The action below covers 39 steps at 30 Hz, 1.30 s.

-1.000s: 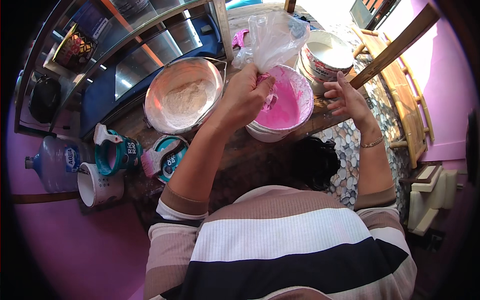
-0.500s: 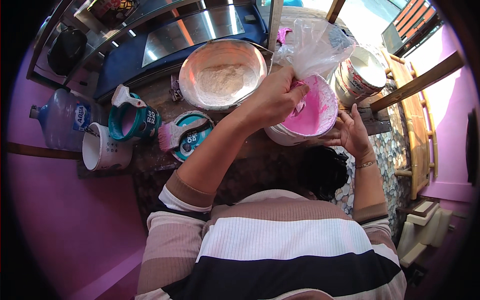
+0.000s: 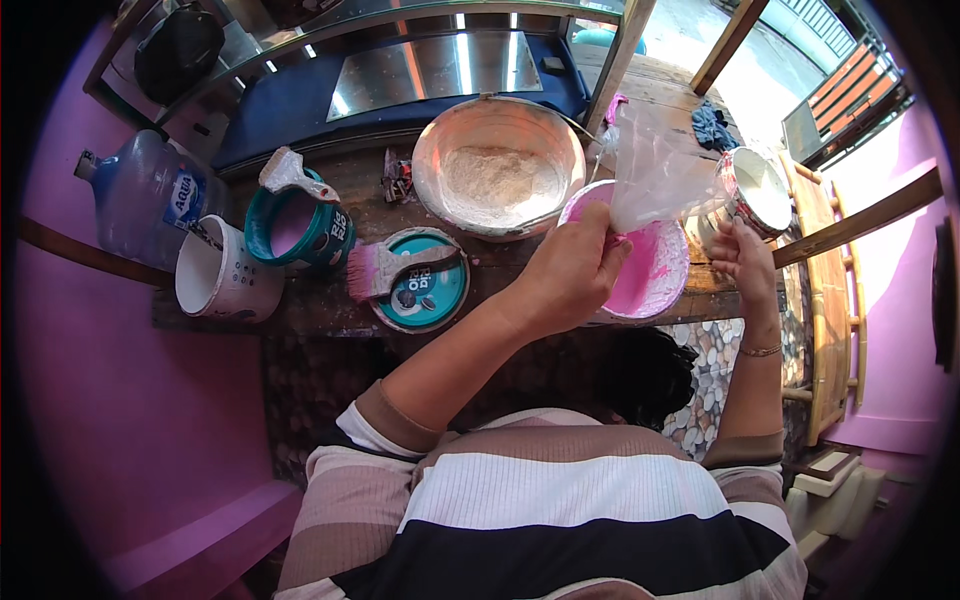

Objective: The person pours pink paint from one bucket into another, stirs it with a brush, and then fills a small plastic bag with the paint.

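Note:
My left hand (image 3: pixel 577 268) is closed on the gathered end of a clear plastic bag (image 3: pixel 655 175), above a bucket smeared with pink paint (image 3: pixel 668 268). The bag fans out to the right, partly covering the bucket's far rim. Inside the bucket lies bright pink paint. To the right of it, my right hand (image 3: pixel 745 262) has its fingers apart and slightly bent, holding nothing. It is close below a white paint pail (image 3: pixel 762 192); whether they touch I cannot tell. Left of the bucket stands a wide basin (image 3: pixel 430 165) with pale powder (image 3: pixel 500 180) inside.
On the wooden table (image 3: pixel 345 300) are a teal paint can (image 3: pixel 340 238) with a brush (image 3: pixel 290 172) across it, a teal lid (image 3: pixel 435 295) under a pink-stained brush (image 3: pixel 385 270), and a white pot (image 3: pixel 235 290). A water jug (image 3: pixel 140 200) stands left; a blue cloth (image 3: pixel 712 125) lies behind.
My view has shifted, so the table things sit lower and further right. The bag now spreads sideways rather than standing upright. My right hand has moved from the bucket's side toward the white pail.

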Each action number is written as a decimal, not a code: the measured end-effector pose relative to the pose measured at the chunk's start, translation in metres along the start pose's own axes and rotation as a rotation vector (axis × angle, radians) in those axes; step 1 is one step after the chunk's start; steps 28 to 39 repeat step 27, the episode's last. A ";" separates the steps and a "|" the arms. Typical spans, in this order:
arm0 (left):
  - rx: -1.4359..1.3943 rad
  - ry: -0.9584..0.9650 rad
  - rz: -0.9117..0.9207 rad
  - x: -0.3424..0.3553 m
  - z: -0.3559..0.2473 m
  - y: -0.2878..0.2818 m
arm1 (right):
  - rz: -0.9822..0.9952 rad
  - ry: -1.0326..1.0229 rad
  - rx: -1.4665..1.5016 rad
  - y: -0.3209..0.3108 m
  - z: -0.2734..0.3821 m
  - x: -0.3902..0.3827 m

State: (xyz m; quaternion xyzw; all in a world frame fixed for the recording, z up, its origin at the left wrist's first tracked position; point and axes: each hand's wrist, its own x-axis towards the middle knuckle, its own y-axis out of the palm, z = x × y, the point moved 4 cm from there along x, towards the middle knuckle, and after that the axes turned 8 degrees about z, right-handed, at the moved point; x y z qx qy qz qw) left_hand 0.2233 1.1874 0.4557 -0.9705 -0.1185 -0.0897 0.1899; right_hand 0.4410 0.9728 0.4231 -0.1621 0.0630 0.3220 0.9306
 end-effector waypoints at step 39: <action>0.117 -0.073 -0.445 -0.055 0.005 0.036 | 0.810 0.350 -0.077 0.199 0.042 0.181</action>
